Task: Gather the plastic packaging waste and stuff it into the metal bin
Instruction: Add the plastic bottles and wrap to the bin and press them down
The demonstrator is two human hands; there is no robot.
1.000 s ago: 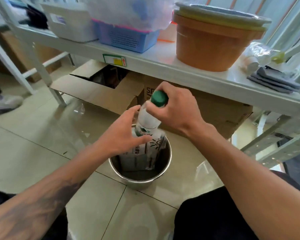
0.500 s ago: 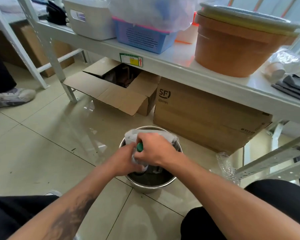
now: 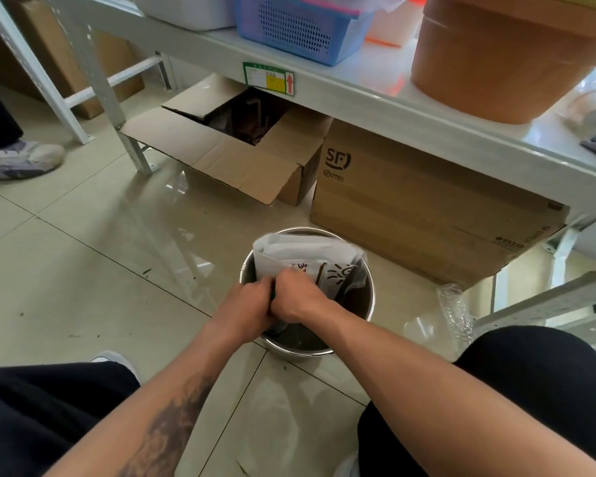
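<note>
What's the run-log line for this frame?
stage: stuffing | left hand, right hand: grip shut on green-capped plastic bottle | round metal bin: white packaging protrudes

"SF" logo on closed cardboard box (image 3: 427, 215), red up-arrow on shelf-edge label (image 3: 268, 78), its print unreadable

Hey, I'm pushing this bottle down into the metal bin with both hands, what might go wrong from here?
1. The metal bin stands free on glossy tile, and both hands, left hand and right hand, press near its front rim, so it may tip or slide.
2. The white packaging stands above the rim and may spring back out.
3. The crumpled clear plastic beside the bin lies on the floor and could be forgotten.
</note>
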